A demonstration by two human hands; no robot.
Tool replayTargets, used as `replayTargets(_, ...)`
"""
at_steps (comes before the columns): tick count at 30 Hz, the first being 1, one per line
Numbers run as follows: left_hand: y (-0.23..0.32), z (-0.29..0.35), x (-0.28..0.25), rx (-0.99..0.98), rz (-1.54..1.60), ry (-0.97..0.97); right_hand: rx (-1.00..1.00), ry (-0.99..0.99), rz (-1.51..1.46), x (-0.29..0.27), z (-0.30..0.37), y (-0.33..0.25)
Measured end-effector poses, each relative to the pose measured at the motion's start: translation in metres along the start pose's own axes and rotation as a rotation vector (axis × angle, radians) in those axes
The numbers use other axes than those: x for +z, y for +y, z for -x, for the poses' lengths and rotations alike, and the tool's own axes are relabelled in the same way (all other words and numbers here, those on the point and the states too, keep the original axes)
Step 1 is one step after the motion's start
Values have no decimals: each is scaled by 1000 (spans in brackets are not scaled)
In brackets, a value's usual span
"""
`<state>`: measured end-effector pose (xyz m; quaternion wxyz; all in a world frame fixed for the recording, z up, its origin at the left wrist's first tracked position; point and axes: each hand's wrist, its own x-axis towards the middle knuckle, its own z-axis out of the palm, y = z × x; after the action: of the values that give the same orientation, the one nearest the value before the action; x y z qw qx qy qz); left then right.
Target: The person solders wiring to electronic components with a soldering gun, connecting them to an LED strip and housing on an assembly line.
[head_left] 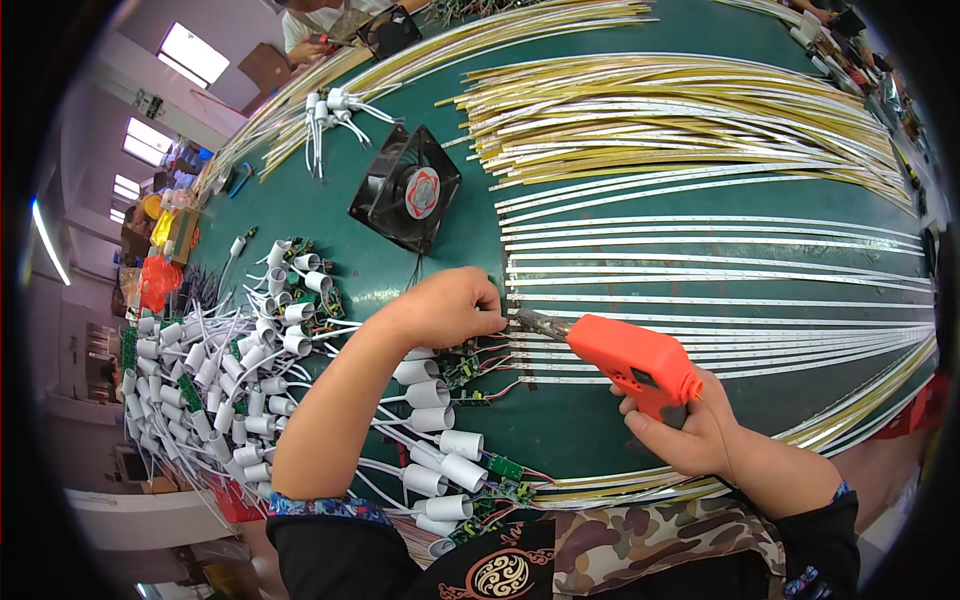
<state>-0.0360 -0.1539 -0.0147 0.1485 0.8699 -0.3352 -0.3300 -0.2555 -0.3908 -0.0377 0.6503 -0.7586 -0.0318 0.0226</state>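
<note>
My right hand (695, 440) is wrapped round the handle of a red soldering gun (630, 352). The gun's dark tip points left, to the ends of white LED strips (720, 297) laid side by side. At those ends my left hand (450, 308) is closed in a pinch, close to the tip; what its fingers hold is hidden. Below that hand, small green circuit boards (462, 368) join by red and white wires to strip ends. White cylindrical lamp bases (430, 420) are cabled to the boards, beside my left forearm.
A black square fan (408, 190) stands tilted beyond my left hand. Yellow and white strips (680, 115) are heaped at the back. Many white lamp bases (210, 385) pile up at the left. Across the green table (380, 285), another person (322, 25) works beside a second fan (390, 32).
</note>
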Motion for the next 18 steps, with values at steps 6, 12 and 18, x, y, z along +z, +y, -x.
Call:
replayTargets(6, 1, -1, -1, -10, -4, -15, -37, -18, 70, 2, -1, 1)
replayTargets(12, 4, 0, -3, -33, -15, -27, -75, -23, 129, 4, -2, 3)
replayTargets(18, 3, -1, -3, -18, -23, -38, -58, -29, 116, 3, -2, 3)
